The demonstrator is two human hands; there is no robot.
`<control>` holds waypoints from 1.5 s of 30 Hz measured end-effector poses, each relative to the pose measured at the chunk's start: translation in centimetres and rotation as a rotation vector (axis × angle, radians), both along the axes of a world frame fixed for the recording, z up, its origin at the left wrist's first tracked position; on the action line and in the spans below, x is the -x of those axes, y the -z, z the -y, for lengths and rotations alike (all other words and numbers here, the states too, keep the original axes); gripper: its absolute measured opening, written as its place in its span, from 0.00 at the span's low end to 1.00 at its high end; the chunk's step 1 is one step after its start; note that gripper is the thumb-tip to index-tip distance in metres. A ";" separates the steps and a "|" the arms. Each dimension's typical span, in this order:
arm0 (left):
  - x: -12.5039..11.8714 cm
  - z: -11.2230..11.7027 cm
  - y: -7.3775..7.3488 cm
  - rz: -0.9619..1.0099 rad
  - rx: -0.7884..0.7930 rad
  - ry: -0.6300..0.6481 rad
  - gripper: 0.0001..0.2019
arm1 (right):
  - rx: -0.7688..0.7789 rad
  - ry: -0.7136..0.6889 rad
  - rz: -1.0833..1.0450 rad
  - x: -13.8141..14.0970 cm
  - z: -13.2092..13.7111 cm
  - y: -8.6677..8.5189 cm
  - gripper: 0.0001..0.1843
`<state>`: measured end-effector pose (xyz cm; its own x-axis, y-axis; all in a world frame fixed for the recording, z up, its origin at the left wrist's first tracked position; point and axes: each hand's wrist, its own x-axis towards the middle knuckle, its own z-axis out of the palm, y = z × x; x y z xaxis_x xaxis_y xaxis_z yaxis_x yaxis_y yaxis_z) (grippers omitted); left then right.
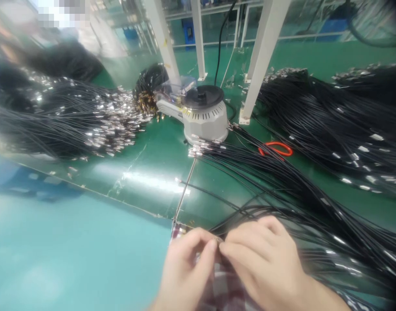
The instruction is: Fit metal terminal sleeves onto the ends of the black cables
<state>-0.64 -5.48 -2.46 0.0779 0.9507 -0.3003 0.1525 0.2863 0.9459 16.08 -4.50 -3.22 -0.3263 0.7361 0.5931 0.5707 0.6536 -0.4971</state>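
My left hand [191,263] is closed in a pinch, thumb against forefinger, low in the middle of the view. Right beside it my right hand [262,255] is closed too, its fingertips meeting those of the left. Whatever small piece they pinch is mostly covered by the fingers, and I cannot make it out. Black cables [259,207] curve down behind the right hand toward the fingertips. A bundle of black cables [298,185] with pale metal ends [198,149] lies on the green tabletop [152,164] just beyond the hands.
A round grey machine with a black top [206,114] stands ahead, a heap of brass-coloured ends [147,101] beside it. Large cable piles lie left [55,116] and right [340,116]. White posts [262,56] rise behind. An orange loop [277,149] lies nearby. Another person [100,30] is at upper left.
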 end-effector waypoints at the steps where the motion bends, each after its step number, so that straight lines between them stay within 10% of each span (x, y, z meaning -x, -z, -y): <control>1: -0.1 -0.1 0.2 0.058 0.040 -0.015 0.12 | -0.077 0.008 0.044 -0.1 0.1 0.0 0.17; 14: 0.0 -0.6 1.5 0.404 0.155 -0.008 0.08 | -0.177 -0.052 0.186 -1.4 0.3 -0.2 0.13; 22: 0.1 -0.7 0.6 0.463 0.116 0.075 0.04 | 0.466 0.002 -0.223 -1.2 0.3 -0.1 0.07; 28: -0.5 -1.7 1.6 0.575 0.342 -0.095 0.09 | 0.507 -0.220 -0.271 -1.6 1.3 0.7 0.07; 35: -0.5 -1.8 1.4 0.484 0.214 -0.031 0.06 | 1.274 -0.023 -0.820 -2.0 -0.8 -0.4 0.13; 45: -0.9 -1.4 1.0 0.406 -0.071 -0.036 0.02 | 0.815 0.007 -0.538 -1.7 -0.6 0.6 0.07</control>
